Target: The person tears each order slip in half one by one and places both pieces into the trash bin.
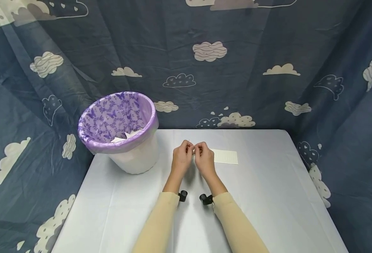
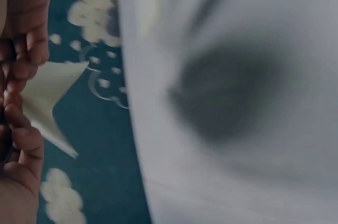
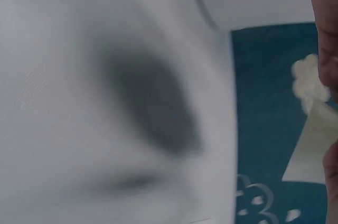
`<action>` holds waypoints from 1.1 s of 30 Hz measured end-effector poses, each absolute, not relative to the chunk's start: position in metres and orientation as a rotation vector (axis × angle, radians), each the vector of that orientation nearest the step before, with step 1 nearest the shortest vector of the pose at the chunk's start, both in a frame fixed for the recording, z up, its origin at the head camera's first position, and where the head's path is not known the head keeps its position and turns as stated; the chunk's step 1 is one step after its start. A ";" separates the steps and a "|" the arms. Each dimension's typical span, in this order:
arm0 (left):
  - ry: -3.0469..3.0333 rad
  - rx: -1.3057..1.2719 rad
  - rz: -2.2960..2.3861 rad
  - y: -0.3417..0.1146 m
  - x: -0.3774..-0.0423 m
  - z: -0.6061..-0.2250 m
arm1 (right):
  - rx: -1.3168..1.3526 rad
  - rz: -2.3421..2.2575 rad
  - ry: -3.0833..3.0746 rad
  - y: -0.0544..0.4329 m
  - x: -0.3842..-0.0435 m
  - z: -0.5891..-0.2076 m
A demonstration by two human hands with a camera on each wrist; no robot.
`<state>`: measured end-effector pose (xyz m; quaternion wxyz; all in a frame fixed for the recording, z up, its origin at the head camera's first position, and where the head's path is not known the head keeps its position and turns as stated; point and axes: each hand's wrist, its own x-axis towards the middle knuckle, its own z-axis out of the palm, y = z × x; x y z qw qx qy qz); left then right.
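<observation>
My left hand (image 1: pixel 182 155) and right hand (image 1: pixel 204 157) meet above the table, fingertips curled and touching. Between them they pinch a small pale yellow piece of paper (image 2: pixel 45 94), mostly hidden in the head view. In the left wrist view its far edge has a deep V-shaped notch, with a pointed corner either side. The right wrist view shows part of the same paper at the right edge. Just right of my right hand, a pale lined sheet of paper (image 1: pixel 225 156) lies flat on the table.
A white bin (image 1: pixel 138 160) with a purple butterfly-print liner (image 1: pixel 110 119) stands at the table's back left. White paper scraps (image 1: pixel 126 136) lie inside it. Behind and beside the white table (image 1: pixel 262 196) hangs a dark blue cloud-patterned curtain (image 1: pixel 252 95).
</observation>
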<state>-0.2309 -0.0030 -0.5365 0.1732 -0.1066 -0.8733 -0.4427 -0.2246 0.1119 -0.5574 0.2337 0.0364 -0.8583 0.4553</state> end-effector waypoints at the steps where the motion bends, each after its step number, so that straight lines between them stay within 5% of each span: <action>1: -2.437 -0.320 -1.254 -0.001 -0.228 -0.532 | 0.106 1.230 -2.322 0.111 -0.221 -0.552; 16: -1.995 -0.455 -1.394 0.014 -0.187 -0.473 | 0.186 1.125 -1.910 0.102 -0.179 -0.483; 33: -1.837 -0.512 -1.579 0.020 -0.169 -0.453 | 0.218 1.217 -1.758 0.104 -0.161 -0.462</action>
